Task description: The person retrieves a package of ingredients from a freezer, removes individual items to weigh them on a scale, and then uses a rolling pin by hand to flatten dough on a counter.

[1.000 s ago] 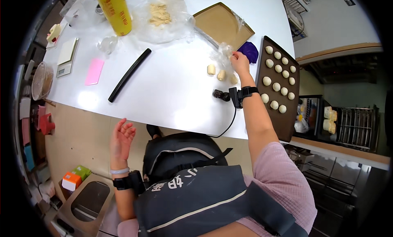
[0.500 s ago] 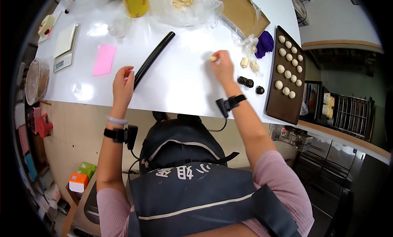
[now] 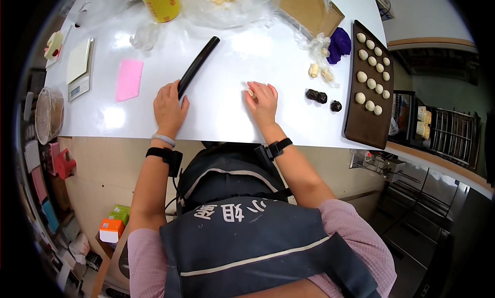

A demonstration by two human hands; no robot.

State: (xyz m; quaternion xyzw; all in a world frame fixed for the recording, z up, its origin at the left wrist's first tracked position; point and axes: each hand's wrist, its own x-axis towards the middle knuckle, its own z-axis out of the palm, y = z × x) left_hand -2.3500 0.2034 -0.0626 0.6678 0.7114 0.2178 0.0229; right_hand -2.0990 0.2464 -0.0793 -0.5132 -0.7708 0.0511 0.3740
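My left hand (image 3: 171, 106) is closed over the near end of a black rolling pin (image 3: 201, 62), which slants away to the right on the white table. In my right hand (image 3: 264, 101) a small pale piece of dough (image 3: 250, 93) is held between thumb and fingers, just above the tabletop. To the right of that hand are two small dough rolls (image 3: 313, 70) by clear plastic wrap. Nearer me sit dark filling balls (image 3: 316, 95), several in all, with one (image 3: 336, 106) set apart.
At the right edge a dark baking tray (image 3: 368, 127) carries rows of round white dough balls. Purple cloth (image 3: 339, 44) and a cardboard box (image 3: 312, 9) lie behind. Leftward are a pink scraper sheet (image 3: 129, 80), kitchen scale (image 3: 80, 71) and yellow cylinder (image 3: 161, 2).
My left hand has come down from beside the rolling pin onto its near end. The right hand has moved left and nearer me with the dough piece. The view has shifted slightly.
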